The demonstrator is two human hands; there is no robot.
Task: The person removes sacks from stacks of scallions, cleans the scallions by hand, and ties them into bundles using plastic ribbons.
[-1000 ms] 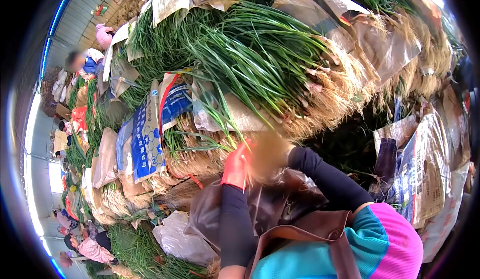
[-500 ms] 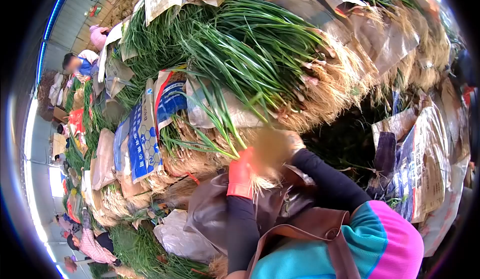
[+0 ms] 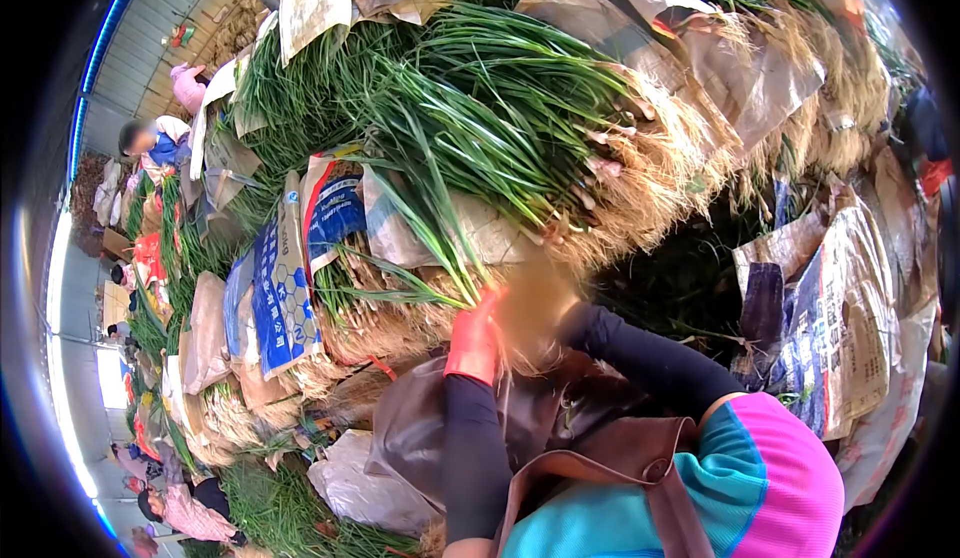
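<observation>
My left hand, in an orange-red glove, is closed around a few green garlic stalks. Their long leaves point up and left, and pale roots hang below the glove. Close beside it on the right is my right hand, at the root end of the stalks. A brownish blur covers most of it, so its fingers and anything in them are hidden. Just beyond both hands lies a large pile of green garlic, its pinkish bulbs and straw-coloured roots turned to the right.
Blue-and-white printed sacks separate bundles on the left. More sacking stands at right beside a dark hollow with leaves. A brown apron covers my lap. Other people work along the left side.
Both hands have shifted slightly left with the stalks. My right hand has come closer to the left one and is now more covered by the blur.
</observation>
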